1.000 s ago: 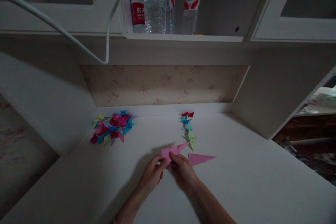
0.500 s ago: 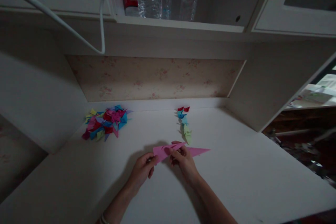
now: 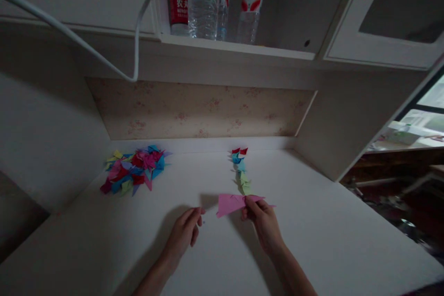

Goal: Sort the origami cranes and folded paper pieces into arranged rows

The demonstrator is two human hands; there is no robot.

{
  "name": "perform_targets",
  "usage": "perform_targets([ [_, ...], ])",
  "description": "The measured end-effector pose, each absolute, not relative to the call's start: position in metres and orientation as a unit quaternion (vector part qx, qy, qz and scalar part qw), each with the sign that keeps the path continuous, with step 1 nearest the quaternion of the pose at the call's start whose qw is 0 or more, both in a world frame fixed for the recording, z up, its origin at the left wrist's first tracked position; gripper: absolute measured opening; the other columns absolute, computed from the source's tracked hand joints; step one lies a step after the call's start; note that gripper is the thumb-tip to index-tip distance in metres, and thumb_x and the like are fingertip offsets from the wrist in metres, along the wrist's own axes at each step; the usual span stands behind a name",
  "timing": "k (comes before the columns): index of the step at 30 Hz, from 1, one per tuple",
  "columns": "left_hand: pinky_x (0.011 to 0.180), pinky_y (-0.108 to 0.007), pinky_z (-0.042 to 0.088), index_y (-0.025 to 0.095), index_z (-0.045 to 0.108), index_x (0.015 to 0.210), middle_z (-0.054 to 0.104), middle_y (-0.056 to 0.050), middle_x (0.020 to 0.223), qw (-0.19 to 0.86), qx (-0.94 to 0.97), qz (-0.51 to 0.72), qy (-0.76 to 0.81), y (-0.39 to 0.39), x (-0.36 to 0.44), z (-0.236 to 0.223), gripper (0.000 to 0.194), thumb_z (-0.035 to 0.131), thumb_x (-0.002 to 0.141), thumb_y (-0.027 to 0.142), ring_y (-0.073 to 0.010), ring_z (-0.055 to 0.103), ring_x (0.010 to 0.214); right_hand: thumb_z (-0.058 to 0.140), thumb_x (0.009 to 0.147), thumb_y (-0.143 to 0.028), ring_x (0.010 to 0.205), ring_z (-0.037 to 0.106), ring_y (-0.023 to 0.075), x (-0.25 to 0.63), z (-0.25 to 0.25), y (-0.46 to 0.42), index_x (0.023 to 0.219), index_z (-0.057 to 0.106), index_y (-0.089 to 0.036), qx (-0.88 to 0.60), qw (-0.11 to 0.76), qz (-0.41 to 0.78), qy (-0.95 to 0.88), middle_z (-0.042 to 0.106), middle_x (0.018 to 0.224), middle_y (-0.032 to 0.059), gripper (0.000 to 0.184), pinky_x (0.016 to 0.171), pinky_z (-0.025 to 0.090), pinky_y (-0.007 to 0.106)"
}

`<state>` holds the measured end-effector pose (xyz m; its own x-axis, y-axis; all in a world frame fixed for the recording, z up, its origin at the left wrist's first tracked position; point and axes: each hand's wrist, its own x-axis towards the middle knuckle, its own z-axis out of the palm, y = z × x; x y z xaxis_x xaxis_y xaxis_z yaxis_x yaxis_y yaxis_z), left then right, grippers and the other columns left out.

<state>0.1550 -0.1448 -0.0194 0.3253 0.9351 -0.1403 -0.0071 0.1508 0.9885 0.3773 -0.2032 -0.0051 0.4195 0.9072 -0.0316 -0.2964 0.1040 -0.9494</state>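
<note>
A pink sheet of origami paper point(image 3: 231, 204), folded into a long pointed shape, is pinched by its right part between the thumb and fingers of my right hand point(image 3: 264, 224). Its wide end points left, and a thin tip shows past my knuckles. My left hand point(image 3: 185, 227) hovers to the left of the paper, apart from it, with loosely curled fingers and nothing visible in them. Just beyond the pink paper, a row of small folded paper pieces point(image 3: 244, 182) in green, blue and red runs away from me.
A heap of colourful folded paper figures point(image 3: 135, 171) lies at the back left of the white table point(image 3: 215, 263). Overhead, several plastic bottles point(image 3: 203, 9) stand on a cabinet shelf. A white cable point(image 3: 86, 51) hangs at upper left. Side panels flank the table.
My left hand has let go of the pink paper and drawn slightly left and down. My right hand has moved the paper to the right. The view has tilted up a little.
</note>
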Motion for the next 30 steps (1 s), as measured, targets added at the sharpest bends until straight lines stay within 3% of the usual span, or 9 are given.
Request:
perform_targets([
  [5,0.031,-0.017,0.02,0.015,0.062,0.085,0.051,0.005,0.064,0.618,0.549,0.357,0.435,-0.14,0.156,-0.035,0.051,0.056,0.069,0.063,-0.0027,0.033,0.034,0.078,0.067,-0.039,0.061,0.059,0.0135,0.438,0.005,-0.223,0.096,0.057,-0.021,-0.558,0.701,0.375,-0.239,0.065,0.07,-0.0023,0.04,0.062,0.05,0.026],
  [11,0.032,-0.017,0.021,0.016,0.061,0.083,0.05,0.005,0.063,0.616,0.567,0.335,0.433,-0.142,0.158,-0.034,0.046,0.058,0.069,0.059,-0.0035,0.035,0.036,0.083,0.059,-0.036,0.059,0.062,0.015,0.481,-0.01,-0.232,0.093,0.047,-0.023,-0.608,0.666,0.373,-0.216,0.066,0.069,-0.0016,0.051,0.059,0.052,0.027],
  [21,0.034,-0.018,0.021,0.016,0.061,0.081,0.049,0.005,0.061,0.61,0.591,0.314,0.424,-0.144,0.157,-0.033,0.047,0.057,0.07,0.062,-0.0043,0.034,0.037,0.076,0.061,-0.044,0.053,0.06,0.0168,0.472,-0.027,-0.214,0.085,0.043,-0.025,-0.657,0.615,0.336,-0.279,0.063,0.059,-0.0037,0.045,0.051,0.047,0.028],
  [30,0.036,-0.019,0.023,0.016,0.06,0.082,0.048,0.005,0.063,0.605,0.604,0.289,0.43,-0.144,0.156,-0.029,0.045,0.054,0.074,0.06,-0.005,0.035,0.039,0.06,0.07,-0.04,0.046,0.058,0.0184,0.483,-0.036,-0.217,0.087,0.047,-0.024,-0.802,0.442,0.141,-0.377,0.06,0.052,-0.0051,0.027,0.05,0.04,0.028],
])
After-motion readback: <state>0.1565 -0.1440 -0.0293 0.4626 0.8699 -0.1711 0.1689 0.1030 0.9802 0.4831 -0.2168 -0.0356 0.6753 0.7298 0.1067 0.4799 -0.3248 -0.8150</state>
